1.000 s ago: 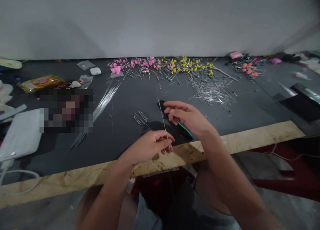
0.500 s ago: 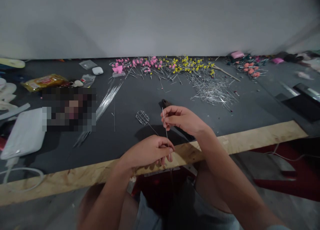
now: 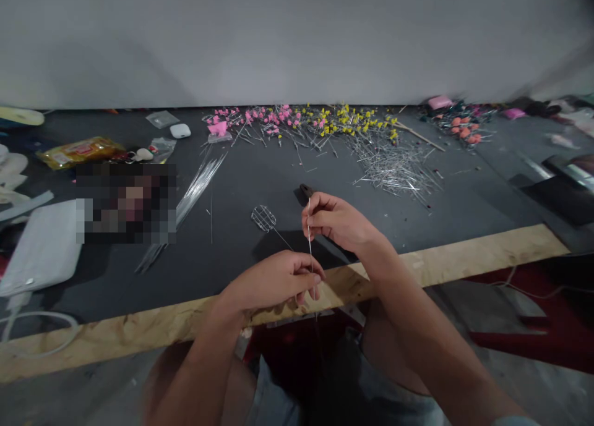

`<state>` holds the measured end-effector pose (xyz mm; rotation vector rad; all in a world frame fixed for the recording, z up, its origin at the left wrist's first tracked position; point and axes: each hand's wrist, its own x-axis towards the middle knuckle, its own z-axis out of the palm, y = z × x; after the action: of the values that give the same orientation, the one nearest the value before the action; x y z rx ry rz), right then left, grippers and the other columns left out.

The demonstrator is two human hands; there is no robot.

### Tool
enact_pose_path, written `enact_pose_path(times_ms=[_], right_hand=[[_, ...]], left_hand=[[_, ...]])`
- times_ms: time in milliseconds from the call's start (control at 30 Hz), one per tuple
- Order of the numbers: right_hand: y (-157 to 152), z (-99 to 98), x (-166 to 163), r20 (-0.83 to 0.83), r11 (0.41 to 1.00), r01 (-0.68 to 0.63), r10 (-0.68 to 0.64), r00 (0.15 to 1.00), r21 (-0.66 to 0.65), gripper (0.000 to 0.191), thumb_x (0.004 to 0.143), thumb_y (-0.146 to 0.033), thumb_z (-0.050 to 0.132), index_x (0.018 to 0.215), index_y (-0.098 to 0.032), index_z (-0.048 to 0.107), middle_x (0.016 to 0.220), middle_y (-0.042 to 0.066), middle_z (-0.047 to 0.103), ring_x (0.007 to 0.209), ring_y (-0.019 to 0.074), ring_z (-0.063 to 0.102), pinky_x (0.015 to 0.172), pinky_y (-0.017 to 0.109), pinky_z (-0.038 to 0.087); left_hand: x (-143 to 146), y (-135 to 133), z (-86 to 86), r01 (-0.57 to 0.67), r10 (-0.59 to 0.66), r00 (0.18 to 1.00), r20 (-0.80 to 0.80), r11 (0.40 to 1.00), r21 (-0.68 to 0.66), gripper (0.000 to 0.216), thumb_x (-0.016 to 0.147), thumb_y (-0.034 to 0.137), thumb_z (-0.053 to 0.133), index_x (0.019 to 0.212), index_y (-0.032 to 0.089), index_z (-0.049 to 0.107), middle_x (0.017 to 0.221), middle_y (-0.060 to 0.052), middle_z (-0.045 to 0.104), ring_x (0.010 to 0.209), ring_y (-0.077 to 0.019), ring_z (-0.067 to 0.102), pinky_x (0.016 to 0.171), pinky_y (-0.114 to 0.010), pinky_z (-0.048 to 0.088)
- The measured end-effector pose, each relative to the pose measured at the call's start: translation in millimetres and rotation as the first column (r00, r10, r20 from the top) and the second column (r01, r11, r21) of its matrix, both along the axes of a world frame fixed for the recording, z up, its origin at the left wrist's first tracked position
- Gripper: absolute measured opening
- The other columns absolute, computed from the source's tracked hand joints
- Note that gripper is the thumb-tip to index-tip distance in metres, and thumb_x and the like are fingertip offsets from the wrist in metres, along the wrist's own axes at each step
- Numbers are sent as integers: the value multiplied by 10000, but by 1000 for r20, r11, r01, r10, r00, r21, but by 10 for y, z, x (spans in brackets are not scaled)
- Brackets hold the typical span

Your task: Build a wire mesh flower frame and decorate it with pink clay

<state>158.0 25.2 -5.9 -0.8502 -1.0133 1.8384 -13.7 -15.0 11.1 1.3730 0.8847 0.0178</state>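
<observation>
thin shiny metal wire (image 3: 309, 243), matt dark tabletop (image 3: 260, 178)

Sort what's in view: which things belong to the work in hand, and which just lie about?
In hand: wire, pinched by left hand and right hand; pliers, tip showing above the right hand; mesh piece close by.
Lying about: pin heap, beaded stems, wire bundle, earbud case, snack packet, white pouch.

Two hands are showing at lower centre, the left hand (image 3: 273, 281) and the right hand (image 3: 338, 222), pinching one thin silver wire (image 3: 309, 240). One small oval wire mesh (image 3: 263, 217) is lying mid-frame. One white rounded plastic case (image 3: 180, 130) and one yellow crinkled packet (image 3: 77, 152) are sitting upper left.
</observation>
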Motion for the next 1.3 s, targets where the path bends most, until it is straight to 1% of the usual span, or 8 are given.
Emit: enact_pose_path(times_ms=[300, 400, 567, 667, 767, 900, 1000, 1300], right_hand=[[-27, -50, -173, -11, 981, 184, -183, 983, 62, 175, 653, -118, 660, 641, -203, 508, 531, -69, 594, 460, 79, 538, 450, 211, 389], [-52, -52, -199, 30, 968, 226, -230, 973, 113, 135, 696, -162, 684, 671, -202, 557, 583, -55, 618, 513, 80, 551, 507, 225, 424], [-71, -39, -209, 17, 956, 220, -227, 974, 193, 70, 709, -190, 721, 739, -218, 664, 799, -22, 669, 761, 99, 607, 747, 263, 481], [-67, -34, -198, -34, 963, 158, -154, 988, 218, 55, 740, -178, 692, 760, -227, 705, 873, -12, 667, 844, 102, 595, 836, 265, 456], [-70, -19, -178, -51, 987, 95, -89, 995, 129, 45, 783, -230, 658, 781, -211, 699, 835, -5, 647, 744, 94, 567, 722, 247, 458], [-84, 20, -148, -17, 1000, -1, 1, 1000, 18, 80, 769, -248, 699, 806, -198, 649, 696, -35, 586, 620, 75, 538, 595, 219, 435], [-82, 43, -117, 18, 1000, -15, 15, 1000, -18, 94, 792, -268, 677, 790, -185, 632, 692, -30, 577, 624, 78, 552, 584, 215, 449], [-55, 56, 1, 154, 988, -121, 106, 982, 95, 91, 786, -276, 674, 800, -187, 672, 750, -3, 648, 743, 107, 595, 711, 263, 478]], left_hand=[[6, -8, 47, -19, 24, 997, 75, 997, -72, 183, 841, 349, 527, 886, 195, 616, 758, -22, 711, 632, -127, 611, 566, -231, 440], [34, 8, 16, -155, 166, 977, 134, 984, -88, 164, 835, 317, 553, 905, 186, 624, 824, -39, 720, 706, -136, 638, 585, -230, 457], [60, 65, -59, -611, 623, 710, 328, 777, -153, 231, 868, 412, 534, 903, 194, 599, 655, 7, 622, 511, -104, 575, 464, -220, 421], [18, 86, -64, -707, 633, 692, 349, 692, 146, 248, 885, 420, 525, 958, 211, 637, 567, 43, 530, 438, -75, 460, 413, -205, 328], [-36, 84, -50, -613, 547, 780, 305, 569, 548, 210, 893, 358, 531, 934, 212, 676, 650, 15, 611, 601, -109, 564, 565, -224, 431], [-71, 62, -41, -435, 462, 857, 229, 410, 802, 188, 911, 278, 509, 974, 216, 674, 843, -10, 694, 745, -127, 617, 690, -235, 471], [-85, 56, -47, -367, 425, 882, 202, 353, 861, 185, 915, 244, 501, 980, 210, 671, 850, -12, 683, 749, -119, 609, 709, -229, 470], [-153, 91, -34, -375, 409, 882, 235, 307, 875, 169, 894, 207, 544, 981, 227, 687, 876, 7, 710, 757, -96, 637, 700, -204, 475]])
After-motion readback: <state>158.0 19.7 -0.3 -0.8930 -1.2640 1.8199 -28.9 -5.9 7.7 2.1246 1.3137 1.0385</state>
